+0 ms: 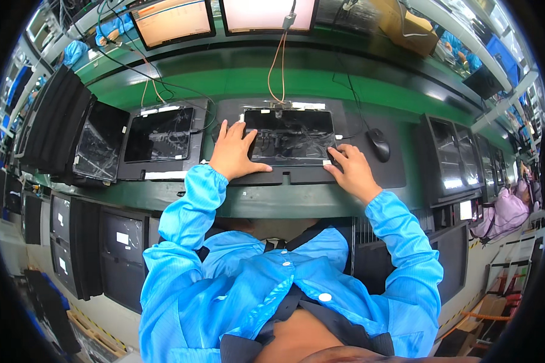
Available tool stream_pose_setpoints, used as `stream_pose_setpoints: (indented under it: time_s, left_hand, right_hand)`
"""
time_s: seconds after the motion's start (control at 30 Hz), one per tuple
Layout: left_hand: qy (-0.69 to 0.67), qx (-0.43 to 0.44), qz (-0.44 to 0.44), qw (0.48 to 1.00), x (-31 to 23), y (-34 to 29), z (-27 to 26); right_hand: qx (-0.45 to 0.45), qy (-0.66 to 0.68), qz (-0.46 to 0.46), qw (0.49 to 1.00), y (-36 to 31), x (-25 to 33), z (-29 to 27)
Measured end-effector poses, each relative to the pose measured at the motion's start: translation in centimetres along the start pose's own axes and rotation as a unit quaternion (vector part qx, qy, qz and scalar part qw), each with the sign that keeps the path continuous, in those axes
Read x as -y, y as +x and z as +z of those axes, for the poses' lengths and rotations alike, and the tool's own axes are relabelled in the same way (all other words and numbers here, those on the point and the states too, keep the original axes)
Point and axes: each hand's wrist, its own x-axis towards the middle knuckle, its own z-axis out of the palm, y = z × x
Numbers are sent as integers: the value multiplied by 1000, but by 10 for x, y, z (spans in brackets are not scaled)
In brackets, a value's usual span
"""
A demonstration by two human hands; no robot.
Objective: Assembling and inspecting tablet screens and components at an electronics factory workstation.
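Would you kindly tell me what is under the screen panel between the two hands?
A dark mat shows around the screen panel; whatever lies directly beneath is covered by the panel itself.

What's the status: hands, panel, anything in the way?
Left hand spread at left edge of black panel. Right hand at its lower right corner. Panel lying on dark mat. Black mouse off to the right, not in the way.

The screen panel (292, 138) looks glossy, the mat (375, 174) matt, the sleeves (399, 239) shiny cloth.
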Motion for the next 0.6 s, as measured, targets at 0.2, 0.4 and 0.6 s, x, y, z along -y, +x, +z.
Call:
stream_pose_setpoints:
  time_s: [0.2,0.4,0.6]
  left_hand:
    - [-51,3,0,999,6,4,4]
    - [-50,-44,9,998,5,1,6]
    - [-59,-60,29,996,12,-5,12]
  right_hand:
    - [7,1,35,999,6,-10,10]
    - [76,-9,-4,997,11,-4,-7]
    - [94,-19,-1,995,14,1,-4]
